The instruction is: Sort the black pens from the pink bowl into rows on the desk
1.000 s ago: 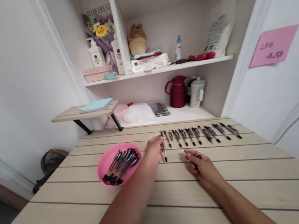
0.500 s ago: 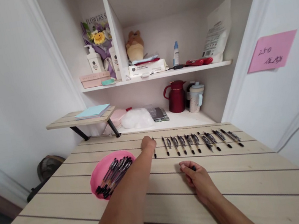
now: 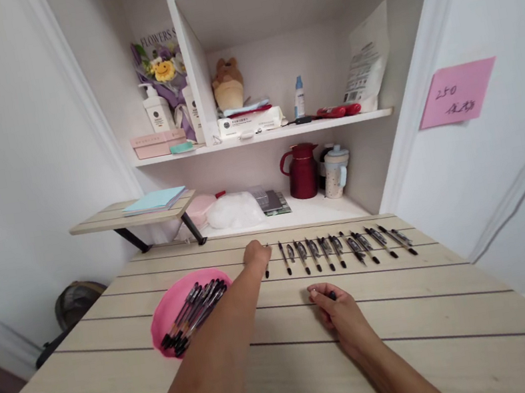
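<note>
Lining up a pen (image 3: 267,269) beside the pen row (image 3: 355,251)
Left hand's (image 3: 256,255) fingers seem clamped on it, right hand's (image 3: 337,310) around a black object (image 3: 332,295); release likely needs steadiness.

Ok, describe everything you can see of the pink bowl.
The pink bowl is round, open-topped and smooth, seemingly plastic. It sits upright on the wooden-looking tabletop, to the left of the row of pens. Inside, a bundle of dark-tipped pens leans at a slant. The left forearm crosses in front of its lower right side, hiding part of it; whether they touch can't be told.
</note>
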Tool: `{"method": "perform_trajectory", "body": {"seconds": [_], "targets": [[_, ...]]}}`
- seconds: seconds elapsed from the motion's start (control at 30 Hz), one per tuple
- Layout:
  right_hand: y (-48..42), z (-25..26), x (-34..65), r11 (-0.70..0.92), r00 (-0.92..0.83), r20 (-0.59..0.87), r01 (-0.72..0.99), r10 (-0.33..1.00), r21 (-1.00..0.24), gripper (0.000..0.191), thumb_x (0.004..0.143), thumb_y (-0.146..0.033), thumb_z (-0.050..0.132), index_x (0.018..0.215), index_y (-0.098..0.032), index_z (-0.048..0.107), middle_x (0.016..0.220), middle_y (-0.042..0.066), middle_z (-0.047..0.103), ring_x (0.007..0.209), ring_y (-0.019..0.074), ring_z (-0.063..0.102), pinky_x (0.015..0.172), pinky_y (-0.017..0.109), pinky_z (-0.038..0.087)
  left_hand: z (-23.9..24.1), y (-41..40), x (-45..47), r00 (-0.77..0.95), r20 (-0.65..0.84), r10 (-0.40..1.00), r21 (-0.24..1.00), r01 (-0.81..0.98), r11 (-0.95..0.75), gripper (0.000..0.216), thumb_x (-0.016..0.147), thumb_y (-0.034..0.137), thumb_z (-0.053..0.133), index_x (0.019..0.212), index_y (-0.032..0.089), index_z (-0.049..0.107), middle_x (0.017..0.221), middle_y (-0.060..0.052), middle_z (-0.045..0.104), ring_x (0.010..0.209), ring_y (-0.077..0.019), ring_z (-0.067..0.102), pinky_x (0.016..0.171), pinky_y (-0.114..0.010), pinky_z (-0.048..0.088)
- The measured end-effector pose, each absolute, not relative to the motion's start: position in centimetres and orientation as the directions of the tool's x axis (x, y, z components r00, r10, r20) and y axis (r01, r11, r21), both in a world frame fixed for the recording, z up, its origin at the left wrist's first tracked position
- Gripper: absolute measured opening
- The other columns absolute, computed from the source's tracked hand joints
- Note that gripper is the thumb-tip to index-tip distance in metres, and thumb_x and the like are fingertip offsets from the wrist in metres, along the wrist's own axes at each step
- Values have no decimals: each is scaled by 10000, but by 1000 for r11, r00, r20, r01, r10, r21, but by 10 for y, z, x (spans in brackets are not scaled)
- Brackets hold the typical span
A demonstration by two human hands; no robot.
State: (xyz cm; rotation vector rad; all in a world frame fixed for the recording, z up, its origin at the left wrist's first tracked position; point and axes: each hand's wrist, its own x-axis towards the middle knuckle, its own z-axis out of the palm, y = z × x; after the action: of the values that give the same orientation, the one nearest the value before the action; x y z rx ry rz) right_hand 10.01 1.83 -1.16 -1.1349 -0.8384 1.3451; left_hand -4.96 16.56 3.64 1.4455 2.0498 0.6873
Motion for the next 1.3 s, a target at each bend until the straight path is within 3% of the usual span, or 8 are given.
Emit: {"method": "perform_trajectory", "body": {"seconds": [0.13,0.3,0.4,0.63,0.9,1.0,1.1,1.3], "targets": [[18,-10,100,-116,101,-156,-325,983,-939,368,553,-377,697,817,-160,557,474,-69,491,325,24,295,326,174,178,47,142,-36,-217,-102,971,789,577,212,263,744,307,564,944,141,600,1056,-132,590,1032,-238,510,761,-286,419],[17,-9,103,-56,141,-121,-395,983,-917,431,542,-366,730,848,-192,480,496,-70,526,323,24,311,324,159,191,36,77,-9,109,-223,969,916,364,169,229,674,332,589,770,132,645,647,-55,639,601,-144,583,502,-218,407],[15,-8,104,-71,91,-118,-406,989,-911,413,540,-366,743,784,-196,456,430,-93,463,312,21,287,322,152,174,28,42,-11,235,-227,945,959,222,176,218,681,318,568,732,122,647,586,-37,610,537,-103,546,490,-202,405],[6,-9,96,-136,-30,-136,-423,990,-896,388,527,-387,742,697,-182,459,478,-46,517,315,14,277,318,159,145,16,21,-31,194,-181,964,983,-5,185,203,591,251,663,720,105,607,631,-43,619,559,-92,551,546,-216,424],[25,15,103,-159,-29,-156,-138,987,-978,159,621,-289,609,708,-170,548,588,-4,567,518,89,511,476,199,409,-4,20,-45,76,-167,983,978,-117,175,176,619,245,629,727,127,557,564,18,540,480,-64,499,498,-200,409],[49,32,102,-61,-65,-71,143,995,-988,214,648,-268,562,825,-156,606,643,9,602,581,103,546,547,219,441,-8,19,-49,79,-156,984,975,-147,167,146,639,220,593,745,125,557,587,16,538,479,-63,492,489,-200,411],[82,45,94,17,-53,-7,432,999,-902,279,673,-263,529,905,-152,636,570,-11,590,503,95,513,496,214,408,-9,18,-48,91,-152,984,972,-167,165,132,639,217,586,733,129,558,586,20,531,466,-61,478,475,-201,411],[150,53,70,8,-4,7,716,1000,-698,182,573,-174,604,736,-161,682,479,5,592,519,137,569,507,215,403,-12,19,-45,77,-166,983,969,-173,177,124,624,220,599,701,139,546,561,36,505,445,-55,455,447,-192,403]]}}
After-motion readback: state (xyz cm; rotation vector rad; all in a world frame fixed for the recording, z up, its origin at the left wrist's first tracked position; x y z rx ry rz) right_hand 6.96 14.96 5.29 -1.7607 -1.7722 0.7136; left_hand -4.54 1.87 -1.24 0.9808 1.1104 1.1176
